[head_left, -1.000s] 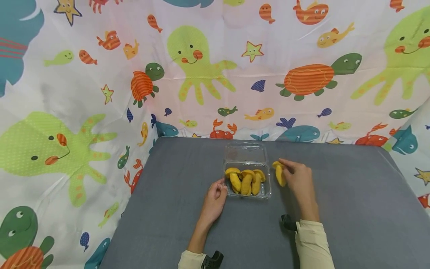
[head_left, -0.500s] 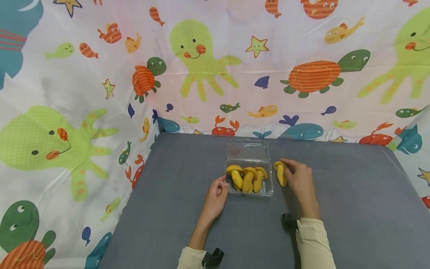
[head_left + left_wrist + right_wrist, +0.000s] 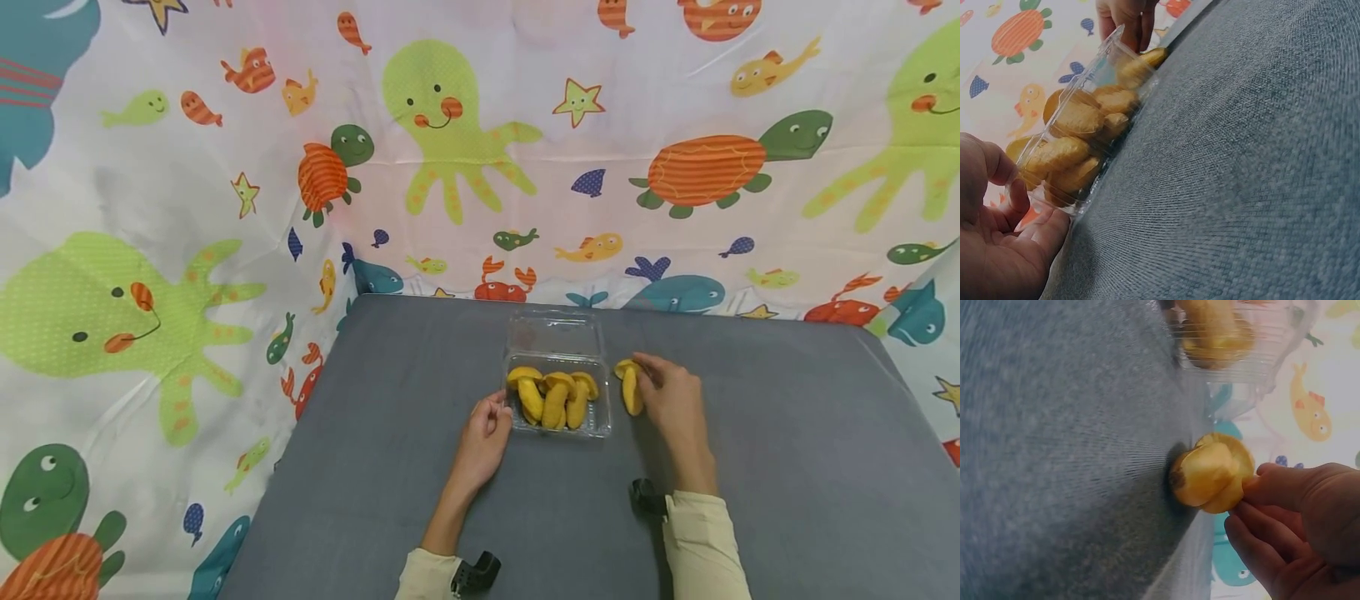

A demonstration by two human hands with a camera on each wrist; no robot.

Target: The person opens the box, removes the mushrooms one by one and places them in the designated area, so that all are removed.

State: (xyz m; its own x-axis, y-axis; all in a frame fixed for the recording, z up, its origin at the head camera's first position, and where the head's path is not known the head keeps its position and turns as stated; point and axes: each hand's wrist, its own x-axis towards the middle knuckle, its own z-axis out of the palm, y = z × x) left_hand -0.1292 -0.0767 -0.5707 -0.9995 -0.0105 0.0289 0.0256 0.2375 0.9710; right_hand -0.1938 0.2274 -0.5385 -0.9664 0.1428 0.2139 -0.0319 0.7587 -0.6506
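Note:
A clear plastic clamshell container point(image 3: 561, 433) stands with its lid point(image 3: 555, 335) raised at the back, and several yellow mushrooms point(image 3: 555, 400) lie side by side in it, caps toward the lid. At its left front corner my left hand point(image 3: 483, 437) pinches the rim between thumb and fingers, as the left wrist view shows close up. Just right of the container, my right hand point(image 3: 673, 408) pinches one more yellow mushroom point(image 3: 1207, 475) at its cap. This mushroom's stem points toward me, right at the tabletop, and its stem end looks brownish in the right wrist view.
Both items are on a grey cloth-covered table point(image 3: 420, 350). A white curtain point(image 3: 480, 108) printed with sea animals hangs behind the table and along its left side. On each wrist sits a black camera mount point(image 3: 476, 573).
My right hand and its mushroom have shifted slightly right, away from the container. The left hand keeps its grip on the rim. The head view has tilted a little.

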